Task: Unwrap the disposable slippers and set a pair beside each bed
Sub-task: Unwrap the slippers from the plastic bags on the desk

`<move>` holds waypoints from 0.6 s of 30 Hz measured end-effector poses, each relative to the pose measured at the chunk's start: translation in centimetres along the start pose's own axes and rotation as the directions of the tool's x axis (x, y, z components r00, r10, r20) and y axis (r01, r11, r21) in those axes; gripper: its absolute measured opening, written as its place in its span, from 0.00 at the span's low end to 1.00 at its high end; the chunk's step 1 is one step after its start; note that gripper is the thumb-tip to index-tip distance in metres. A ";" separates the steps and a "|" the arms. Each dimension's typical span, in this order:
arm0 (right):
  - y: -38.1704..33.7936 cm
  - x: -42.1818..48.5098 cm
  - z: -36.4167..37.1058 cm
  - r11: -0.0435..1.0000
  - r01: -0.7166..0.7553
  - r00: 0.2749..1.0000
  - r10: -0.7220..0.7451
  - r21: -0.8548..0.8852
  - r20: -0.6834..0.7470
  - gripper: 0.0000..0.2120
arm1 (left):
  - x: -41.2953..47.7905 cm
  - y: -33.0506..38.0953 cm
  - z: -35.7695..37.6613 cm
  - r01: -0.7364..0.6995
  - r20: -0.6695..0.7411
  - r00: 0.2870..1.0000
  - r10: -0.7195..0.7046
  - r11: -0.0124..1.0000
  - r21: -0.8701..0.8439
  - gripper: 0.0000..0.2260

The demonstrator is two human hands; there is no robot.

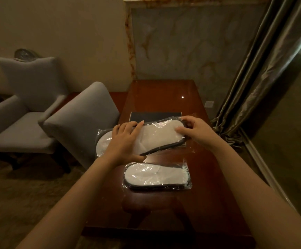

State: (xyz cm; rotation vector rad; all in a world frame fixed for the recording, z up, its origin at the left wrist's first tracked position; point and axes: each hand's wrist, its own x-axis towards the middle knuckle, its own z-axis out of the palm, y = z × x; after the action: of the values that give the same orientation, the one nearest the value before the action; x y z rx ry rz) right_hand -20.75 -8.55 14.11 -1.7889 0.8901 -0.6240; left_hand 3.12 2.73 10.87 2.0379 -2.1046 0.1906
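Right now you hold one wrapped pair of slippers with both hands, over the far half of the dark red counter. Your left hand lies flat on top of the pack, fingers spread, with the thumb curled under its near edge, so it is clamped on the pack. Your right hand pinches the clear plastic at the pack's right end, thumb in front and fingers behind. The slippers inside are white with a dark rim, and the wrap is still on. The pack's left end sticks out past the counter's left edge, close to the back of a grey chair. Under the pack, on the counter, lies a flat black folder. A second wrapped pair lies flat on the counter nearer to you, apart from both hands, also still in its plastic. A second grey chair stands further left. A shiny curtain hangs to the right of the counter.
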 end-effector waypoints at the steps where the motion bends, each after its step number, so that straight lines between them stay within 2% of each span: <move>1: 0.1 0.1 -0.1 0.997 -0.013 1.000 0.013 0.075 -0.005 0.14 | 0.1 0.0 0.1 0.001 0.010 1.000 -0.001 1.000 -0.011 0.51; 3: 0.3 0.1 -0.5 0.969 -0.016 1.000 0.020 0.245 -0.014 0.09 | 0.3 0.0 0.2 -0.004 0.020 1.000 0.005 0.999 -0.040 0.51; 6: 1.1 0.1 -1.1 0.932 -0.001 0.994 0.042 0.363 -0.105 0.08 | 0.5 -0.7 0.3 -0.022 0.020 1.000 0.023 0.999 -0.046 0.52; 11: 2.4 -0.2 -2.5 0.925 0.009 0.977 0.073 0.381 -0.201 0.05 | 1.0 -1.3 0.6 -0.033 0.081 0.996 0.035 0.999 -0.031 0.52; 15: 3.2 -0.1 -3.8 0.897 0.035 0.941 0.119 0.441 -0.318 0.05 | 0.9 -2.1 0.6 0.015 0.108 0.994 -0.001 0.992 -0.125 0.52; 18: 3.8 0.0 -3.7 0.910 -0.004 0.961 0.118 0.414 -0.251 0.07 | 0.9 -2.4 0.5 0.009 0.137 0.990 0.020 0.978 -0.207 0.54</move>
State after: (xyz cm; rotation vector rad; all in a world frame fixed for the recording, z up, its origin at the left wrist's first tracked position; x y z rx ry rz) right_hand -24.61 -11.50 11.93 -1.3105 0.9138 -0.9563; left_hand 5.43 1.60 10.45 1.9725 -2.1086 -0.1684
